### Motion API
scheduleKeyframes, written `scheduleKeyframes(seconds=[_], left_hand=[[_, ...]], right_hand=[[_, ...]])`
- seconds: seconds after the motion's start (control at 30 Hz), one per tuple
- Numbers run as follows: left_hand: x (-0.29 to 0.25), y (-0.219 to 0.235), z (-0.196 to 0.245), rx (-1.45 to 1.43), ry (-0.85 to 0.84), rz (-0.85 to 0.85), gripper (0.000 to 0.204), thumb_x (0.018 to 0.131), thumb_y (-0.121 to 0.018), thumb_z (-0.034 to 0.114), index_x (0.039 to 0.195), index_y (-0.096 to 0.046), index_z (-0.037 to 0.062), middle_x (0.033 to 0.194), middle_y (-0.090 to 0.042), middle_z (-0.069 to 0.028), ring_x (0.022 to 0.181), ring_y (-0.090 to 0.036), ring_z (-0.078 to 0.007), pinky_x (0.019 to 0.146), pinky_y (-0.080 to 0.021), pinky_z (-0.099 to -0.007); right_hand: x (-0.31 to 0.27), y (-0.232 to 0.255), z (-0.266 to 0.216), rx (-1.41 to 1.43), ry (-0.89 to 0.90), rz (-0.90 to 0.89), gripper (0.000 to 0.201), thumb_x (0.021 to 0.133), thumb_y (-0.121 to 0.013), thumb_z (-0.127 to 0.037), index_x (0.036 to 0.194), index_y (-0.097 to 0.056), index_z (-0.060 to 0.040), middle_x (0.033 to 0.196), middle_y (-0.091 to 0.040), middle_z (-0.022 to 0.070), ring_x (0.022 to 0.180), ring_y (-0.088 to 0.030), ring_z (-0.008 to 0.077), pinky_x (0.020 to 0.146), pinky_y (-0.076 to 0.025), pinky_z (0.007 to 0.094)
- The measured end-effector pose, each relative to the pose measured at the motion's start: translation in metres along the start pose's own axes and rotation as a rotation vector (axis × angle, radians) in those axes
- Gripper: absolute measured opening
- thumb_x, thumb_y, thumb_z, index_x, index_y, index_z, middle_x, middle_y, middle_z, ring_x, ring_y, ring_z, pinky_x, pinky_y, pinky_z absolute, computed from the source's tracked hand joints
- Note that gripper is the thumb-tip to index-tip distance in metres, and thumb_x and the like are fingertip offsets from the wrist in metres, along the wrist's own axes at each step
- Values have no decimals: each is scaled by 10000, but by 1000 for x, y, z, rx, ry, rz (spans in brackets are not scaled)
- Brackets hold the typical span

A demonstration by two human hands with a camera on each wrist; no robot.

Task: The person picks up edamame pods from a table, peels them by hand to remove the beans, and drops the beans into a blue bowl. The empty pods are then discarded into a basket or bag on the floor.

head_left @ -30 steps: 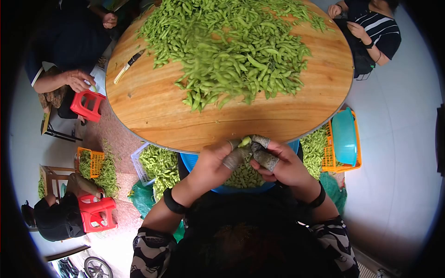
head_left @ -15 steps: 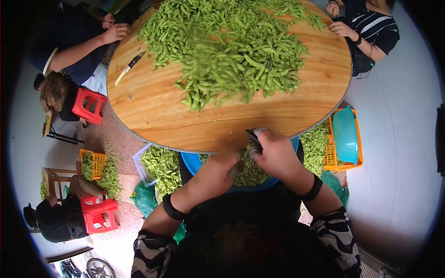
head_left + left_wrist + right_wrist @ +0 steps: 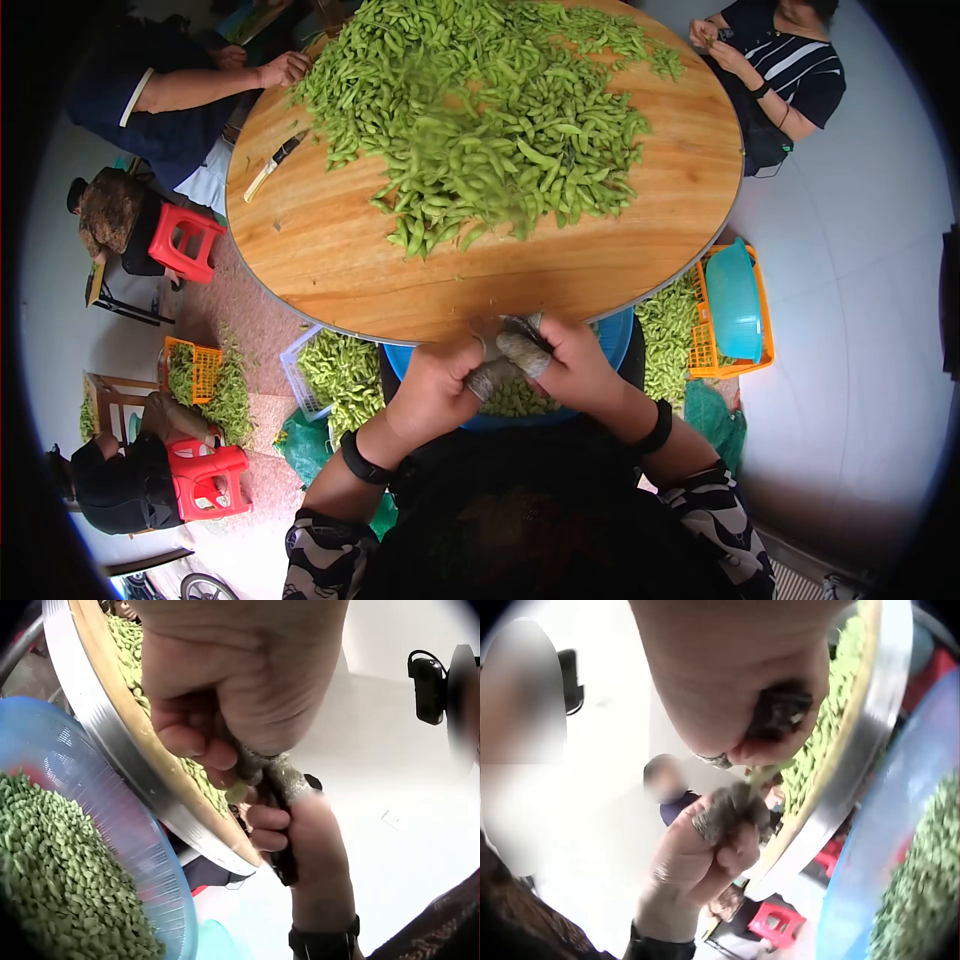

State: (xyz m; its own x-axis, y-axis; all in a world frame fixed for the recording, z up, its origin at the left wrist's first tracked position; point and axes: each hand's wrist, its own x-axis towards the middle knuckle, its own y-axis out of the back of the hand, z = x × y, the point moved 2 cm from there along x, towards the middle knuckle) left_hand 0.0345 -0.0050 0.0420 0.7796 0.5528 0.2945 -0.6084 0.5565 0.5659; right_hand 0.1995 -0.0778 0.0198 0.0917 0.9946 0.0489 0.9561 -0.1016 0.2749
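My left hand (image 3: 432, 388) and right hand (image 3: 588, 372) meet over the blue basin (image 3: 622, 345), just in front of the table edge. Worn grey covers wrap both thumbs, and dark covering shows on my right fingers (image 3: 780, 709). Between the fingertips is a green soybean pod (image 3: 769, 774), pinched from both sides and mostly hidden by the thumbs. A bit of green also peeks out under the left fingers in the left wrist view. Shelled green beans (image 3: 60, 862) fill much of the basin below.
A large heap of pods (image 3: 480, 130) covers the far part of the round wooden table (image 3: 350, 275). A knife (image 3: 275, 165) lies at its left. Crates of pods flank me, with a teal basket (image 3: 735, 300) at right. Other people sit around, some on red stools (image 3: 185, 240).
My hands drew apart a little, then came together again over the basin. The person at left moved a hand from beside the stool to the pods; the one at right drew both hands together.
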Motion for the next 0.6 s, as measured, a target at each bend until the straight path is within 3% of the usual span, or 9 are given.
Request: scheduleKeyframes(seconds=[0.03,0.1,0.17,0.27,0.37,0.4,0.47,0.53,0.6], left_hand=[[4,0,2,-104,-120,-11,167,794,-689,20,955,-662,58,828,-654,-102,684,-631,-302,624,-505,-320],[5,-1,1,-225,-149,-14,133,828,-672,20,954,-651,53,836,-648,-57,666,-626,-229,614,-498,-290],[-2,-4,-8,-730,263,-134,97,882,-633,41,979,-633,48,790,-624,-3,669,-602,-128,598,-482,-249],[-3,-16,-24,-816,377,-97,65,909,-552,9,906,-603,49,736,-595,6,637,-539,-65,554,-407,-189],[-3,-18,-27,-794,358,-18,48,910,-554,15,894,-587,45,719,-586,7,622,-534,-77,553,-419,-203],[-2,-21,-31,-798,357,-16,48,910,-554,15,894,-587,45,719,-586,7,622,-534,-77,553,-419,-203],[0,-26,-40,-452,230,52,105,884,-583,38,987,-604,30,732,-611,-40,617,-575,-134,573,-472,-276],[3,-25,-45,-225,146,119,122,861,-598,28,982,-609,26,749,-623,-66,641,-597,-156,594,-484,-286],[2,-21,-45,4,67,176,141,837,-613,18,978,-614,22,765,-634,-93,665,-619,-178,616,-495,-296]], right_hand=[[0,-4,2,460,-334,-181,181,931,-599,-209,1015,-585,-50,667,-547,50,534,-547,158,507,-433,270],[0,-2,1,614,-365,-221,206,948,-575,-241,1005,-579,-43,642,-526,17,518,-515,105,485,-404,241],[0,-2,3,777,-398,-255,240,964,-551,-274,994,-574,-37,617,-506,-15,502,-483,52,462,-375,212],[5,0,9,765,-350,-168,210,955,-564,-240,1017,-569,-39,632,-525,-7,497,-487,69,456,-376,222],[6,3,7,559,-292,-126,205,954,-564,-227,1040,-570,-41,642,-532,-11,508,-489,50,466,-384,209],[6,4,7,514,-306,-106,206,922,-590,-192,1048,-568,-31,660,-560,25,528,-533,107,489,-415,241],[8,5,11,466,-323,-92,220,890,-617,-158,1056,-567,-22,679,-587,62,549,-577,163,511,-445,273],[11,6,13,-271,171,143,307,792,-652,-98,1068,-560,-1,769,-622,168,687,-630,337,600,-492,372],[10,6,16,-383,165,91,354,754,-668,-91,1087,-576,-14,787,-616,155,709,-629,301,626,-494,365]])
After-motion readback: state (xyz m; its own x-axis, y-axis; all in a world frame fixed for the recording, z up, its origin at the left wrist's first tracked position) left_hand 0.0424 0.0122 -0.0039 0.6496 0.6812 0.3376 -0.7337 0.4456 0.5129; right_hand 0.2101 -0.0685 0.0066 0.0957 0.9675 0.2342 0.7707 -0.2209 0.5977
